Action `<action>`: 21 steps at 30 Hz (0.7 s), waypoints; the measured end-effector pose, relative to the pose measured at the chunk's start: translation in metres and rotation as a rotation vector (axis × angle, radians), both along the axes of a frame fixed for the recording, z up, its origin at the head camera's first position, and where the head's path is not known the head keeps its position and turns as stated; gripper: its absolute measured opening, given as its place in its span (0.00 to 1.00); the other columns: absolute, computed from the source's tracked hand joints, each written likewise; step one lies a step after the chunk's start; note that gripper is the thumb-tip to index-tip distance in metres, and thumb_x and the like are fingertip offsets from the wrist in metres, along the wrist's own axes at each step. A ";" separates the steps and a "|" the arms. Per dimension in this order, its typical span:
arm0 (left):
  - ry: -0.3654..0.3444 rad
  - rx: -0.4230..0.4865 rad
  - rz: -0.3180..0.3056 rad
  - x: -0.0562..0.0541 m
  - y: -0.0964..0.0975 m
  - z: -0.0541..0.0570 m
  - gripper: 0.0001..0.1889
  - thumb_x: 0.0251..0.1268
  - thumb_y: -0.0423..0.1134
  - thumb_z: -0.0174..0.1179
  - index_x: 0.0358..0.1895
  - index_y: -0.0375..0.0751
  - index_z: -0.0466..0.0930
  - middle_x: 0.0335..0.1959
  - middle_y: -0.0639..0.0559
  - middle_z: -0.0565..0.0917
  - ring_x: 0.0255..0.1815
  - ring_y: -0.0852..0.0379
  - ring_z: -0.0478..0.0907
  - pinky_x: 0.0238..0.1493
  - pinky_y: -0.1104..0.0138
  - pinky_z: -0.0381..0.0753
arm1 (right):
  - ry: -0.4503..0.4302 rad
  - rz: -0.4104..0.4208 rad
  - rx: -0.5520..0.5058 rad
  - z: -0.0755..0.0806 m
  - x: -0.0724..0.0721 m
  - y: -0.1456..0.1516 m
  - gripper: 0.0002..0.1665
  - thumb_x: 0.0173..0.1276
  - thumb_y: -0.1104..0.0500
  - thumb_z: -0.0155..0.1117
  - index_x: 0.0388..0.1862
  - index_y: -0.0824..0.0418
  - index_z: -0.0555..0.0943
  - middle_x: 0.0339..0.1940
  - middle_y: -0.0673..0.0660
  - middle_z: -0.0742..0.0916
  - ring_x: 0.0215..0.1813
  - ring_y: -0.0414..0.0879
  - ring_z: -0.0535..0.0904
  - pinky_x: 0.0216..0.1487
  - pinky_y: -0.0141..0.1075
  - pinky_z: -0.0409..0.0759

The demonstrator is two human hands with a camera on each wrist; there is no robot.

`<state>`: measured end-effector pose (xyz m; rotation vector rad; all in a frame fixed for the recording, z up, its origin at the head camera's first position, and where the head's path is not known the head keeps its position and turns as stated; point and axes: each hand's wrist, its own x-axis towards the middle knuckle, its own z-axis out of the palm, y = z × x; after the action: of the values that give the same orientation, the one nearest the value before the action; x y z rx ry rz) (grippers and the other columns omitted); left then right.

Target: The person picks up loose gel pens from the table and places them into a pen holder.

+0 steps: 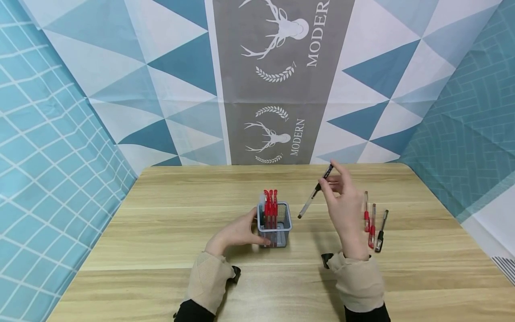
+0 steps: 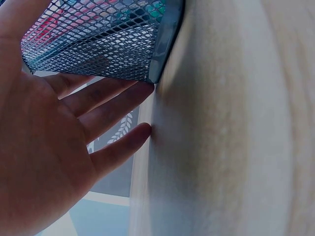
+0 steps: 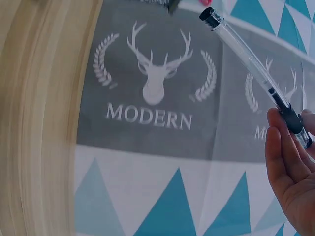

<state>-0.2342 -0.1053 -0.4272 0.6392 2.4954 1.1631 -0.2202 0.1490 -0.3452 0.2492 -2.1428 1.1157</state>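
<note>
One black gel pen was pinched between the thumb and fingers of the right hand, raised off the wooden table and lying to the right of the mesh pen holder. The offset between that pen and the holder's mouth seemed the relation that mattered: the long axis slanted, its free end pointing down and left, near the holder's rim but apart from it. The right hand gripped the pen toward its upper end, while the left hand was the nearer one to the holder, clasping its left side with the thumb along the near wall.

Three red gel pens stood in the holder; two loose red pens and a loose black pen lay on the table beyond the right hand, visible only from the head.

The right wrist view showed what the head view left small: the clear barrel and the black plug at its free end. The left wrist view added green pieces behind the mesh, too blurred to identify.
</note>
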 end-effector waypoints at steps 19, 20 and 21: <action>0.000 0.008 -0.003 0.001 -0.001 0.001 0.55 0.37 0.52 0.72 0.71 0.50 0.47 0.58 0.51 0.73 0.59 0.54 0.68 0.62 0.56 0.65 | -0.022 0.215 0.126 -0.015 -0.003 -0.047 0.26 0.60 0.63 0.63 0.59 0.57 0.71 0.34 0.57 0.84 0.29 0.46 0.83 0.29 0.35 0.81; 0.001 0.008 -0.001 0.001 0.000 0.001 0.55 0.37 0.52 0.72 0.70 0.50 0.47 0.58 0.51 0.73 0.59 0.53 0.68 0.62 0.55 0.65 | -0.031 0.219 0.137 -0.017 -0.004 -0.048 0.26 0.60 0.63 0.63 0.59 0.57 0.71 0.34 0.57 0.84 0.29 0.45 0.83 0.29 0.34 0.81; 0.000 0.008 0.000 0.002 0.000 0.001 0.55 0.37 0.52 0.72 0.70 0.50 0.47 0.58 0.50 0.73 0.59 0.53 0.68 0.62 0.55 0.65 | -0.037 0.224 0.148 -0.018 -0.004 -0.049 0.26 0.60 0.64 0.62 0.59 0.57 0.71 0.34 0.57 0.84 0.29 0.45 0.83 0.29 0.33 0.81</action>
<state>-0.2327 -0.1057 -0.4259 0.6419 2.4918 1.1741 -0.2245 0.1000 -0.3634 0.5522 -2.2761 1.0921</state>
